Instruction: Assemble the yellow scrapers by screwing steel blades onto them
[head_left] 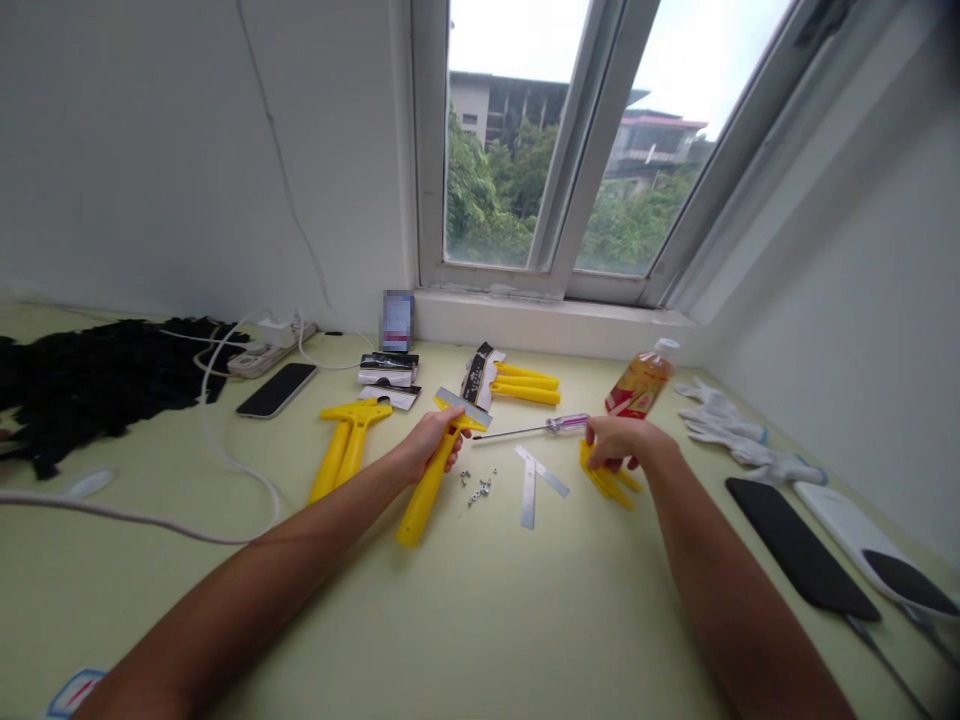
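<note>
Yellow scraper [429, 490] clenched in L hand [427, 445], just left of loose nuts [476, 489]. R hand [622, 442] curled over 2nd yellow handle [607, 484], well right of nuts; grip unclear.

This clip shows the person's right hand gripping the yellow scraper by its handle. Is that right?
No: the left hand, not the right hand, grips the scraper by its handle, as the head view shows.

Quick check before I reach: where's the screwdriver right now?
In the head view, the purple-handled screwdriver lies on the desk right of centre, its handle by the right hand, just below the amber bottle.
</note>
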